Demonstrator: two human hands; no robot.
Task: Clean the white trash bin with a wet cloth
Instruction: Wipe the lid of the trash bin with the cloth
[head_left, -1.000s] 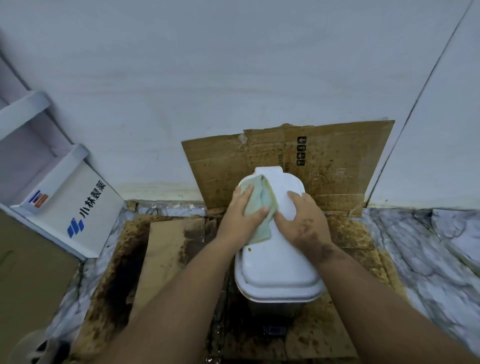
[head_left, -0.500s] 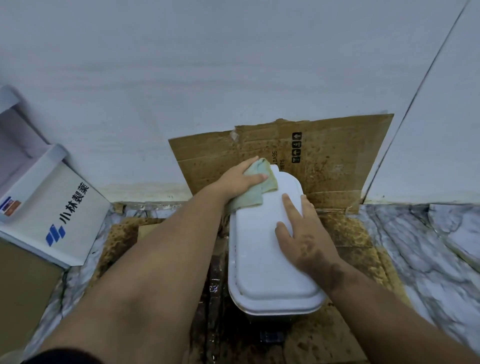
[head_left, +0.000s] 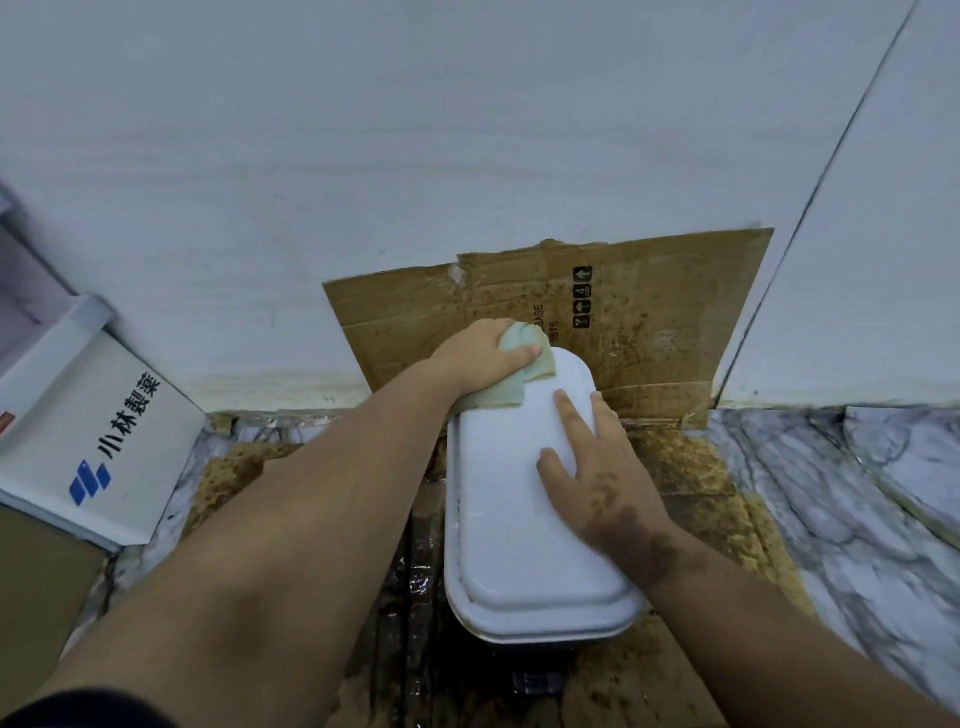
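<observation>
The white trash bin (head_left: 514, 551) stands on stained cardboard, seen from above with its long lid shut. A pale green cloth (head_left: 511, 384) lies on the lid's far left corner. My left hand (head_left: 483, 358) grips the cloth there, fingers curled over it and thumb on top. My right hand (head_left: 592, 467) lies flat on the lid's right side, fingers straight and spread, holding nothing. The bin's body below the lid is mostly hidden.
A stained cardboard sheet (head_left: 649, 322) leans on the white wall behind the bin. More soiled, wet cardboard (head_left: 405, 597) covers the marble floor (head_left: 857, 509). A white box with blue print (head_left: 104, 447) sits at the left.
My left hand has carried the cloth from the lid's far middle to its far left corner. My right hand slid a little toward me and flattened on the lid.
</observation>
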